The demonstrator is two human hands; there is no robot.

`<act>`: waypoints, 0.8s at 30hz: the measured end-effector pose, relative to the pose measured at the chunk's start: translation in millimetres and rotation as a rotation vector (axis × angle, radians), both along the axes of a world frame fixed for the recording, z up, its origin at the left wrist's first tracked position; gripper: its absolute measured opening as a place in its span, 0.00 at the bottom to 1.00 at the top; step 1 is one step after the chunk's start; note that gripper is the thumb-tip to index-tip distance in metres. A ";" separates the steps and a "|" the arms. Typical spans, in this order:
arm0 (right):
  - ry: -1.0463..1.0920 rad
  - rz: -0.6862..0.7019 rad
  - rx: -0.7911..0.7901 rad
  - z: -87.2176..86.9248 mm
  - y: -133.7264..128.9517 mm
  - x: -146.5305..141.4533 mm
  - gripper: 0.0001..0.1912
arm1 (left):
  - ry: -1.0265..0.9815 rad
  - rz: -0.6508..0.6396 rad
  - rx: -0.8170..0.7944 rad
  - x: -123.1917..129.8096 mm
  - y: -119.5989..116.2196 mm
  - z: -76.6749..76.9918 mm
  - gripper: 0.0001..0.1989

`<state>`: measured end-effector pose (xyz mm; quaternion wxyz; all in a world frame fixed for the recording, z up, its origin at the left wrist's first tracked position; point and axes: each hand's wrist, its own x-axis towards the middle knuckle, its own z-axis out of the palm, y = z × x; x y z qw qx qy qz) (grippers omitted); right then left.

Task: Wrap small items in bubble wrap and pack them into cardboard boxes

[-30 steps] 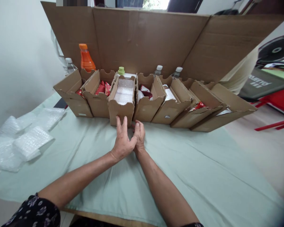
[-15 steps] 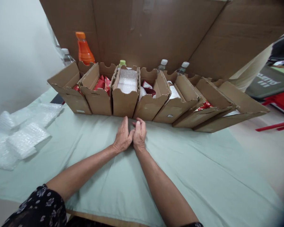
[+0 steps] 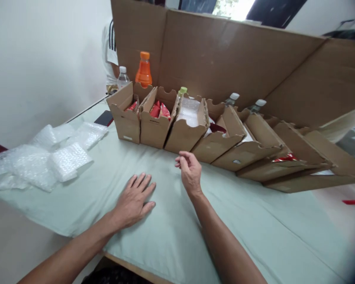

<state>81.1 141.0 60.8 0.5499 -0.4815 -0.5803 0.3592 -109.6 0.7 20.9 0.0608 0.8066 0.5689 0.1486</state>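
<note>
My left hand (image 3: 135, 200) lies flat on the pale green tablecloth (image 3: 165, 236), fingers spread, with nothing in it. Just in front of the cardboard boxes my right hand (image 3: 191, 171) is loosely closed, thumb against the curled fingers; I see nothing in it. Closest to that hand are a box with bubble wrap (image 3: 189, 112) inside and its neighbour, a cardboard box (image 3: 215, 146) with dark red and white contents. Farther left, a cardboard box (image 3: 152, 132) holds red packets (image 3: 160, 110).
Several open boxes form a row before a tall cardboard panel (image 3: 225, 55). Behind them stand an orange bottle (image 3: 144, 71) and clear bottles, one a white-capped bottle (image 3: 123, 77). Bubble wrap sheets (image 3: 32, 165) and a dark flat object (image 3: 104, 118) lie left. A person's white sleeve (image 3: 109, 51) shows beyond.
My hands were together by the boxes; they have parted, the left drawing back toward me and flattening on the cloth. The view has turned left, so the boxes appear farther right.
</note>
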 end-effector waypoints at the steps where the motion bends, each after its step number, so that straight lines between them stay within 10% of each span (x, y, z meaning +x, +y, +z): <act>1: -0.031 0.051 0.043 15.5 5.9 -11.1 0.18 | -0.021 0.009 0.001 0.9 1.4 1.5 0.26; 6: -0.264 0.171 0.119 83.1 57.7 -66.0 0.26 | -0.164 0.108 0.101 1.8 11.1 6.2 0.17; 11: -0.375 0.139 -0.039 96.4 73.2 -83.4 0.08 | -0.369 0.301 0.353 -7.9 17.1 8.2 0.16; 16: -0.379 0.188 0.027 91.9 1.4 -54.3 0.09 | -0.728 0.482 0.479 -18.6 22.4 12.4 0.29; 24: -0.346 0.323 -0.032 101.3 -106.1 75.1 0.11 | -1.331 0.639 0.030 -41.1 29.1 1.7 0.37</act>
